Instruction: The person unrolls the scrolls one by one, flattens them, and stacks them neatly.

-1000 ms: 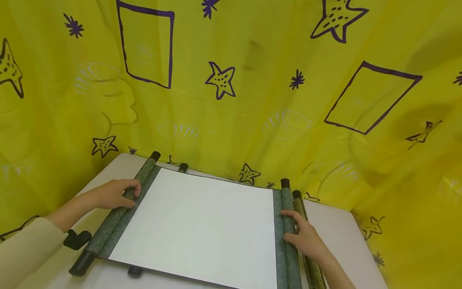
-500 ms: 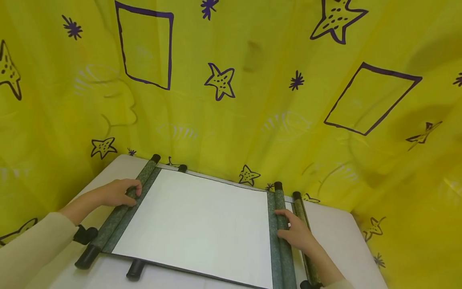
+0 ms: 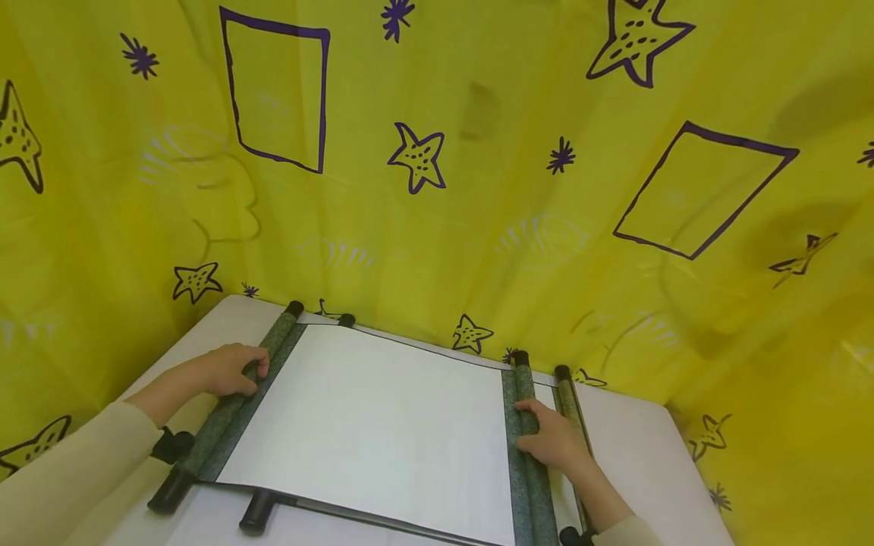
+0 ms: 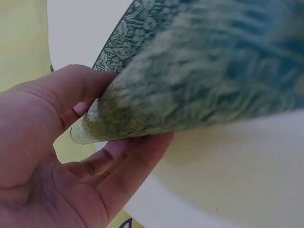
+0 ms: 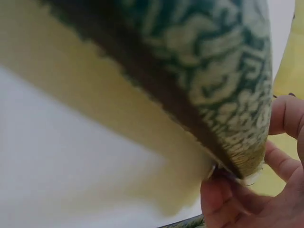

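A hanging scroll with a blank white sheet [image 3: 382,425] is spread between two rollers covered in green patterned cloth. My left hand [image 3: 228,370] grips the left roller [image 3: 215,436], thumb on one side and fingers on the other. In the left wrist view this patterned roller [image 4: 147,99] lies between thumb and fingers. My right hand [image 3: 551,438] holds the right roller [image 3: 537,497] near its middle. Fingers curl round the end of the patterned roll [image 5: 228,90] in the right wrist view. Black knobs cap the rollers, such as the front left knob [image 3: 171,491].
Another scroll lies partly under this one, its greenish roller [image 3: 568,396] showing at the right. Black knobs [image 3: 258,512] poke out below the sheet's front edge and at its back. The white table [image 3: 635,440] is backed by a yellow curtain [image 3: 437,250] with starfish drawings.
My right hand has moved left with the right roller, uncovering a white strip of the lower scroll. The left roller's front end has shifted slightly right.
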Tool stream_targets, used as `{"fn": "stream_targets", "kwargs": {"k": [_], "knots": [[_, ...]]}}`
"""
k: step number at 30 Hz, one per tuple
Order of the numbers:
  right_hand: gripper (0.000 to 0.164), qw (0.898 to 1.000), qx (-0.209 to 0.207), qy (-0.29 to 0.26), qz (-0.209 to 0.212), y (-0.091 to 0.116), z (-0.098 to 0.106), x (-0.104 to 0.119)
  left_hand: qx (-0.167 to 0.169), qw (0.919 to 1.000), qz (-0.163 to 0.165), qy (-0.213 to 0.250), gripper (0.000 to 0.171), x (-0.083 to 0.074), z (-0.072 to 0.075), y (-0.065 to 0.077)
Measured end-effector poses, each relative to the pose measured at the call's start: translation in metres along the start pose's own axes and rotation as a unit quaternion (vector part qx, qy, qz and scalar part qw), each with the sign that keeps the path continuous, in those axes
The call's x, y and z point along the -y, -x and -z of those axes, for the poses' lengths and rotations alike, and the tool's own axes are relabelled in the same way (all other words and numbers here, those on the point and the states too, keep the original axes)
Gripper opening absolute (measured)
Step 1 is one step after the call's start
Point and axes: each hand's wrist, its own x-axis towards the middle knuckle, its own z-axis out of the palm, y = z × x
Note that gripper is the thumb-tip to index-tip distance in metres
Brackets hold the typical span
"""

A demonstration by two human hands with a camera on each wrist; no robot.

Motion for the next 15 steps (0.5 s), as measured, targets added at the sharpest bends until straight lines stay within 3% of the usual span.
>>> {"fn": "stream_targets", "kwargs": {"k": [5, 8, 12, 15], "knots": [[0.058, 0.999, 0.010, 0.033, 0.015, -0.001, -0.004, 0.001, -0.011, 0.9995, 0.019, -0.021, 0.022, -0.002, -0.004, -0.001], [0.060, 0.999, 0.018, 0.018, 0.037, 0.001, -0.003, -0.001, -0.012, 0.9993, 0.029, -0.018, 0.021, -0.005, -0.010, 0.001], [0.065, 0.998, 0.015, -0.044, 0.043, 0.013, 0.002, 0.001, -0.008, 0.9986, 0.044, -0.028, 0.025, -0.012, -0.018, 0.005], [0.066, 0.995, -0.014, -0.096, 0.036, 0.031, 0.007, 0.011, -0.014, 0.9976, 0.052, -0.045, 0.045, -0.025, -0.020, 0.012]]}}
